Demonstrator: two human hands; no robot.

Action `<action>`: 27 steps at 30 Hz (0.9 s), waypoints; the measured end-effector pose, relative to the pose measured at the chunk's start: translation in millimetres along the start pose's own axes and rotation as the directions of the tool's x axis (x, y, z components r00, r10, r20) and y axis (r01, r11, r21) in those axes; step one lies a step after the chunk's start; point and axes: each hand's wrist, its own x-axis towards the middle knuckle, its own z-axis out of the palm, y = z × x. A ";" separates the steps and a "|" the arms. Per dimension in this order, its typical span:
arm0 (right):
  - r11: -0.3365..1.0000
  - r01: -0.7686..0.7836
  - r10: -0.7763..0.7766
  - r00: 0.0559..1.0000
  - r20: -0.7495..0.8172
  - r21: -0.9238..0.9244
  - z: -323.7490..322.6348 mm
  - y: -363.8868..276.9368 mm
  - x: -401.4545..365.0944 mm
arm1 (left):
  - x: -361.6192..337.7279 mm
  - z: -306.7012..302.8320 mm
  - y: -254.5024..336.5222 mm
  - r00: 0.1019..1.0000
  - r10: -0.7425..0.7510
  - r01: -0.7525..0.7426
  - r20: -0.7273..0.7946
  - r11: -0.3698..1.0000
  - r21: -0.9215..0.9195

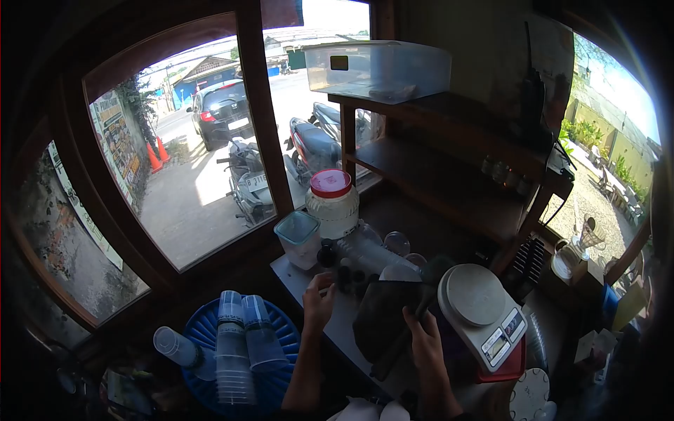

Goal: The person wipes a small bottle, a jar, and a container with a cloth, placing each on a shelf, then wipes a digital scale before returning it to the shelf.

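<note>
My right hand (pixel 424 335) is closed on the edge of a dark, flat, bag-like item (pixel 385 317) over the table. Its exact kind is hard to make out in the shade. To the left, my left hand (pixel 319 305) is raised over the table edge with its fingers curled together; whatever they may hold is hidden. Small dark round objects (pixel 344 276) lie just beyond those fingers. Behind them, a stack of clear plastic cups (pixel 368 254) lies on its side. A white digital kitchen scale (pixel 484 316) sits right of my right hand, over a red tray (pixel 507 368).
A blue round basket (pixel 286 333) with stacked plastic cups (pixel 232 351) stands at lower left. Behind the table are a square lidded container (pixel 298 242) and a red-lidded jar (pixel 333 210). A wooden shelf (pixel 435 179) bears a clear plastic box (pixel 393 70). Windows border the left.
</note>
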 end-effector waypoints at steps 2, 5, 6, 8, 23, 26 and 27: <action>1.000 0.007 -0.006 0.998 0.062 -0.010 8.5 9.9 2.8 | 5.2 20.3 -45.2 0.990 0.134 -0.127 -0.050 0.985 0.120; 0.999 -0.033 0.028 0.987 0.157 0.025 11.2 29.0 8.9 | 3.0 37.1 -43.9 0.995 0.051 -0.045 -0.080 0.996 0.079; 0.996 -0.086 0.081 0.982 0.169 0.022 8.9 36.1 10.7 | -0.4 39.6 -42.3 0.989 0.119 -0.114 -0.087 0.992 0.060; 0.988 -0.131 0.119 0.983 0.141 0.083 7.1 39.8 8.8 | 1.8 43.5 -49.8 0.978 0.190 -0.178 -0.088 0.976 0.122; 0.831 -0.074 0.106 0.994 -0.026 0.552 3.6 15.5 -2.9 | 6.6 32.5 -52.9 0.997 0.015 -0.023 -0.075 0.994 -0.106; 0.751 0.046 0.045 0.992 -0.119 0.659 5.1 3.8 -8.5 | -0.6 -2.4 10.4 0.987 -0.041 0.106 0.153 0.888 -0.448; 0.720 0.080 0.032 0.988 -0.148 0.689 6.0 -3.1 -11.3 | -5.1 -13.6 30.3 0.966 -0.047 0.184 0.253 0.814 -0.551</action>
